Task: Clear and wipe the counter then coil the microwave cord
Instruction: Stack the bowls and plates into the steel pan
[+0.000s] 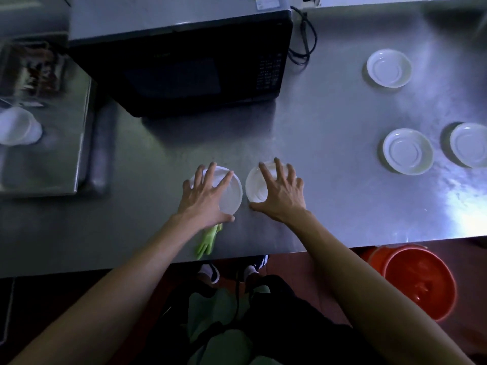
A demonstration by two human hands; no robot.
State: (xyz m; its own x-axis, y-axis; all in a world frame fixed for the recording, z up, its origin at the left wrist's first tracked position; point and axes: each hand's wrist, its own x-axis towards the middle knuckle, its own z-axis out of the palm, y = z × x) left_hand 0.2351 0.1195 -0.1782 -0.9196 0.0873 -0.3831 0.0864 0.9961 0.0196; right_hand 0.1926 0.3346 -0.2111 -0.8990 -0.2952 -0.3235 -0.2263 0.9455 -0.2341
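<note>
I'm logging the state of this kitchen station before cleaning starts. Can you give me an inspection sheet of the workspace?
Surface: steel counter, glare at its right side.
Job's things: microwave at the back; five white dishes, two near the front edge, three to the right.
Clutter: green glove at the front edge.
Grippers: left hand and right hand spread over the two front dishes; contact unclear.
Cables: black cord looped loosely right of the microwave.
Surroundings: orange bucket on the floor; side table with a white container.
</note>
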